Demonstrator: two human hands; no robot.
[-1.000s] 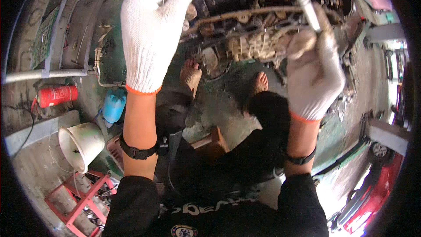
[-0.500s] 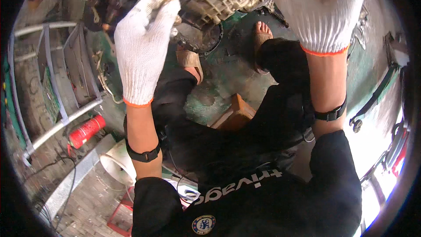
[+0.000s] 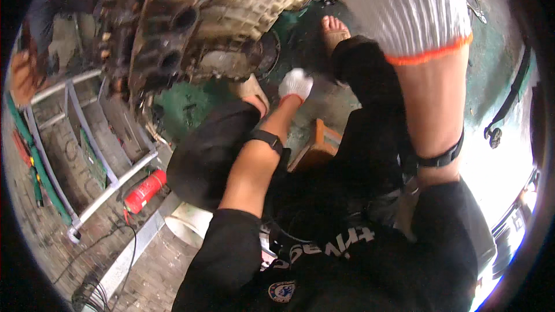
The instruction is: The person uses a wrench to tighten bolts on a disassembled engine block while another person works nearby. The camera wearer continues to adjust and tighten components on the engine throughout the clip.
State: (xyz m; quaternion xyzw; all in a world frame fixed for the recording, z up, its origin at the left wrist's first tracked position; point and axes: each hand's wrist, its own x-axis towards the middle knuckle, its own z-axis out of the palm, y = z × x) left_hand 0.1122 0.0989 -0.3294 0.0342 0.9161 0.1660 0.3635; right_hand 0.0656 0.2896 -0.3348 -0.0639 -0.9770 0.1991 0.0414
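My left hand [image 3: 296, 85], in a white knit glove with an orange cuff, reaches low between my feet, beside the round end of a greasy metal engine and gearbox assembly [image 3: 243, 0]. Its fingers are smeared and mostly hidden, so what they hold, if anything, does not show. Large and close at the top, my right hand [image 3: 404, 11] wears the same kind of glove. Its fingers run off the upper edge or blur away, right of the assembly and over the floor. Round holes show along the assembly's rusty, dirty face.
A wooden stool [image 3: 318, 150] stands between my legs. To the left are a metal ladder-like frame [image 3: 110, 193], a red fire extinguisher [image 3: 145, 190], a white bucket [image 3: 188, 223] and black cables [image 3: 95, 292]. What looks like another person's hand [image 3: 24, 78] appears at the far left.
My left hand has dropped from high beside the assembly to low between my feet. My right hand stays high, now closer and cut off more. The view has shifted, showing more of the assembly.
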